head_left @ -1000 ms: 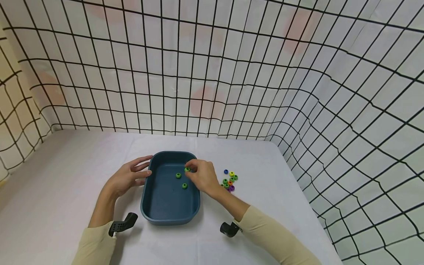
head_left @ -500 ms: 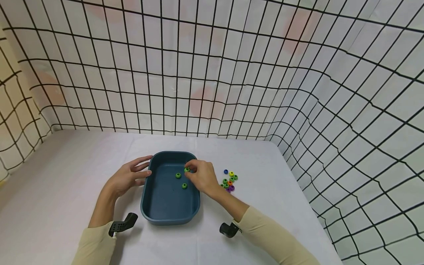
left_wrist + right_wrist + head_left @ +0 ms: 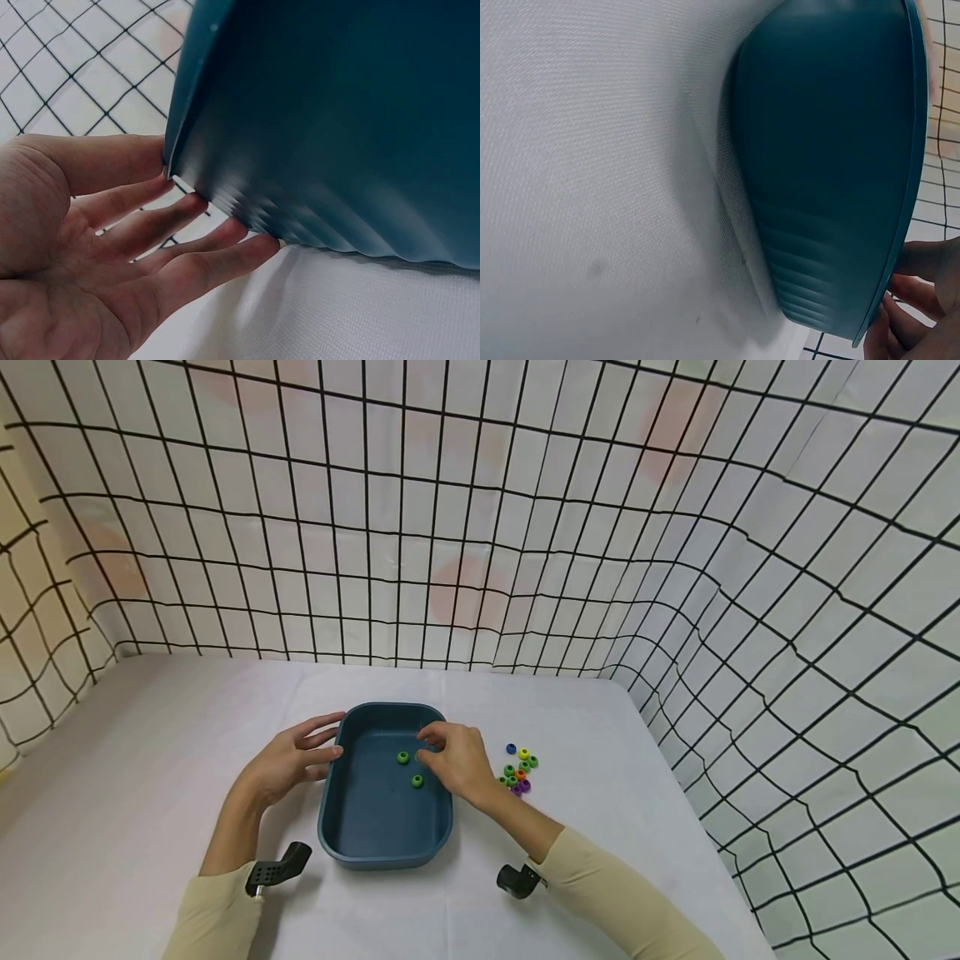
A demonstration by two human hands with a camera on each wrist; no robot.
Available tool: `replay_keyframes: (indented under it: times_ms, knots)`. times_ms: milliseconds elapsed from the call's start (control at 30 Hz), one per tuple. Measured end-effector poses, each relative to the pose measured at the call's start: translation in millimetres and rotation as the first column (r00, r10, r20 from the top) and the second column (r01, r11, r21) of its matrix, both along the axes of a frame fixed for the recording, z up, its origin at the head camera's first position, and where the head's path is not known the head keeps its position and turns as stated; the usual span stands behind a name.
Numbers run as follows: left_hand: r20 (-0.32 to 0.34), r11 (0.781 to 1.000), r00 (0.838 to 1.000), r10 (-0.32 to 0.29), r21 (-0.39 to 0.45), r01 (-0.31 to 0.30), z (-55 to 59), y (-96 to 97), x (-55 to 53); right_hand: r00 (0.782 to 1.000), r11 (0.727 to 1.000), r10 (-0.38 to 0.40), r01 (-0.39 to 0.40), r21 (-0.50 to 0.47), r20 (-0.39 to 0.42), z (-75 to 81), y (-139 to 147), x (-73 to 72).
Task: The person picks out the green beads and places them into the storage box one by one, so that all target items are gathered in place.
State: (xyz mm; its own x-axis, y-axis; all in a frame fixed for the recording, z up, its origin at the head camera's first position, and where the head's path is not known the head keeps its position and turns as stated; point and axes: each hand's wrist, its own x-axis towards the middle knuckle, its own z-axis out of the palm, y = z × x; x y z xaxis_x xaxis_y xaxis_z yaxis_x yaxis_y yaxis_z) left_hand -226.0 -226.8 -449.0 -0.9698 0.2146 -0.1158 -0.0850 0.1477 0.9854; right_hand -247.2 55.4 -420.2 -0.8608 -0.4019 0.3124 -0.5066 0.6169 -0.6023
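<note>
A dark blue tray [image 3: 386, 827] sits on the white cloth, with green beads [image 3: 402, 757] inside it. My left hand [image 3: 288, 762] is at its left side, fingers extended and touching the rim and outer wall. In the left wrist view, that hand's fingertips [image 3: 259, 247] lie along the tray's outside. Over the tray's right rim is my right hand [image 3: 459, 762], its thumb and index finger apart; I see no bead between them. The right wrist view shows the outer wall of the tray [image 3: 825, 172], which partly hides the right fingers [image 3: 907, 322].
To the right of the tray lies a loose group of beads, among them a blue bead [image 3: 512, 748], a yellow bead [image 3: 524, 753], an orange bead [image 3: 521, 775], a purple bead [image 3: 525, 786] and several green ones. Black netting [image 3: 390, 527] stands behind and at both sides.
The green bead that showed between my right fingertips is out of sight, and those fingers have parted slightly. My left hand and the tray stay where they were.
</note>
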Motion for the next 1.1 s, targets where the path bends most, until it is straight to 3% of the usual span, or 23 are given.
replay_keyframes:
  times_ms: [867, 1100]
  knots:
    - [0.002, 1.000, 1.000, 0.005, 0.000, -0.005, -0.7, -1.1, -0.8, 1.000, 0.999, 0.014, -0.014, -0.038, -0.022, 7.1, 5, 1.4]
    - [0.008, 1.000, 1.000, 0.005, -0.008, -0.005, 0.4, 0.7, -1.0, 0.998, 0.999, -0.024, 0.023, -0.025, -0.050, 10.3, 17, -1.0]
